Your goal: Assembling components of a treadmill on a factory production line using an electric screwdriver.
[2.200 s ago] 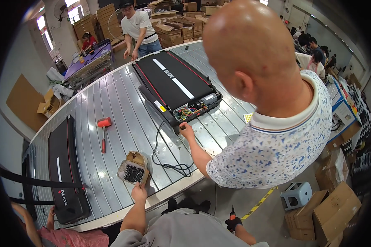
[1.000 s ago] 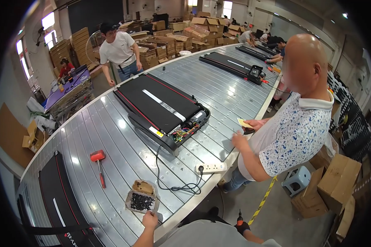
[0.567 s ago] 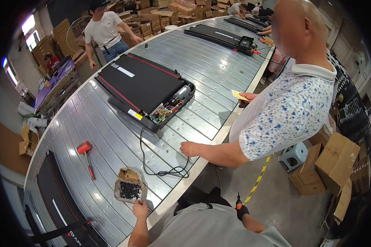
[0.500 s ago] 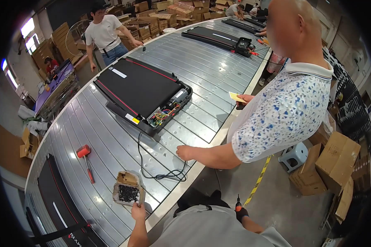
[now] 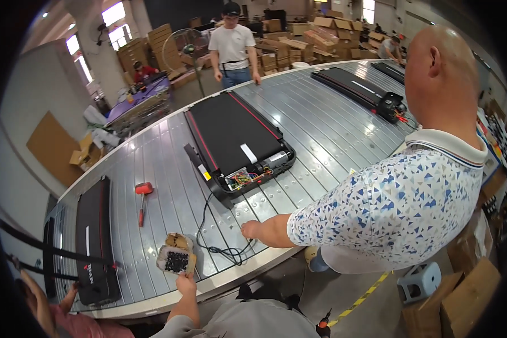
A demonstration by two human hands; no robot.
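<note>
Left hand (image 5: 186, 280) fingers seemingly clamped on small box (image 5: 176, 260) beside black cable (image 5: 219, 248).

Red mallet (image 5: 143, 188), black treadmill (image 5: 236, 138), coiled black cable (image 5: 222, 248).

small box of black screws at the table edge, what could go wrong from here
The box of screws sits close to the near rim of the metal table, held only by the left hand; a nudge might tip it off and scatter screws. The black cable lies coiled right beside it, with a co-worker's hand on the cable; a pull could drag into the box. The right hand is out of view.
</note>
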